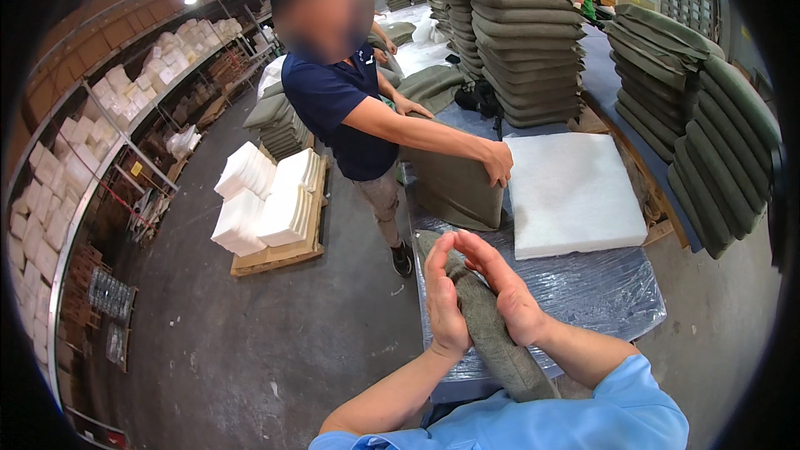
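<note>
- Left hand [447, 304] and right hand [510, 296] face each other, fingers straight and close together, palms pressing a gray-green cushion [500, 350] between them; their fingertips nearly meet above it.
- That cushion stands on edge, just in front of the blue-shirted body, its far corner reaching past the left hand.
- It looks light, soft and springy, likely padded inside; the matte cloth should grip well rather than slide, and little about it seems fragile.
- Broad faces suit flat palms; the seamed edge probably gives a firmer pinch.
- Beneath lies a surface wrapped in glossy clear film [596, 292], creased and probably slick, with a thick white pad [575, 196] on it.
- Across it, a co-worker [346, 129] in navy holds another cushion [457, 179] upright.
- Around: tall cushion stacks [529, 42], white pads on a wooden pallet [287, 257], loaded shelving [125, 137], dark scuffed floor [217, 350].
</note>
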Available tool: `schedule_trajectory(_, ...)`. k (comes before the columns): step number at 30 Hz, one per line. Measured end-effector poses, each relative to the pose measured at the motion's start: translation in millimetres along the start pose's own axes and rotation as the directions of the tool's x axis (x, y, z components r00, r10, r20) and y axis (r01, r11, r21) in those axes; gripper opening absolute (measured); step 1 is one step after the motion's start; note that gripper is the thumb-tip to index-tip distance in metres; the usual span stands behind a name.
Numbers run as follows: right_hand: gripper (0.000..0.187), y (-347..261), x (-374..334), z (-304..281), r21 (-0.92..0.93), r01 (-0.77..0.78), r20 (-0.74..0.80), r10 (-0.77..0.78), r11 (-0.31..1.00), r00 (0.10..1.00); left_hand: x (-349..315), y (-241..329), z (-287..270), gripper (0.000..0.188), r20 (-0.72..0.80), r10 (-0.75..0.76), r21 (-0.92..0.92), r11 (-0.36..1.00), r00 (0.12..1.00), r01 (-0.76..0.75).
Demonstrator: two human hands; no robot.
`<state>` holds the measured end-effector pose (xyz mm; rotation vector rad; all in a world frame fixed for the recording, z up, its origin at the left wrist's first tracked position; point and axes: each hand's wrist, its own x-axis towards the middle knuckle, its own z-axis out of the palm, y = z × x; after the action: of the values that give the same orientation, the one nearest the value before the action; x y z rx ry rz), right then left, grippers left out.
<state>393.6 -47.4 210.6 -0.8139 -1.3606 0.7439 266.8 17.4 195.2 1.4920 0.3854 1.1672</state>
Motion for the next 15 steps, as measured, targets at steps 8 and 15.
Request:
schedule_trajectory(8, 0.132, -9, 11, 8, -0.005, 0.034, 0.016, -0.034, 0.999, 0.999, -22, -33, -1, 0.080, -0.011, 0.068, -0.163, 0.984, 0.998, -0.069)
schedule_trajectory(15, 0.121, 3, 0, 11, 0.280, 0.100, -0.275, -0.020, 0.955, 0.961, -23, -22, 2, 0.077, -0.103, 0.041, -0.141, 0.988, 0.994, -0.055)
